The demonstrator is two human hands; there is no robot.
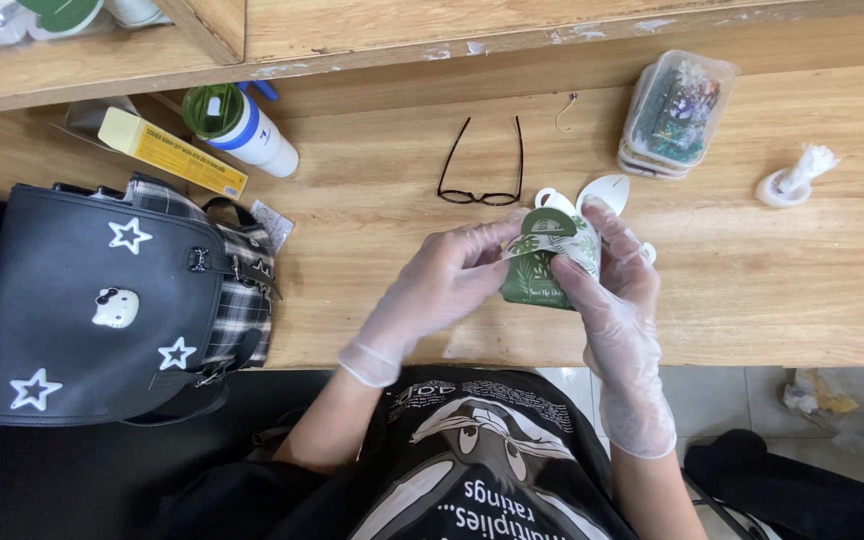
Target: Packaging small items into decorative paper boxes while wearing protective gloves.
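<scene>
Green-and-white paper box (544,262), printed with leaves, is held just above the worktop (752,270) near its front edge, and the work looks to be at the folding-shut stage, so the rounded top flaps would need tucking together. Left hand (442,285) pinches its 9 o'clock side, right hand (612,275) clasps the 3 o'clock side, both gloved; black glasses (482,165) lie at 12 o'clock.

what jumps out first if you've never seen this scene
Mid-frame, two hands in clear gloves, the left hand and right hand, pinch a small green-and-white paper box between them over the wooden desk. At far left sits a black bag with white stars. Folded black glasses lie just behind the hands.
</scene>
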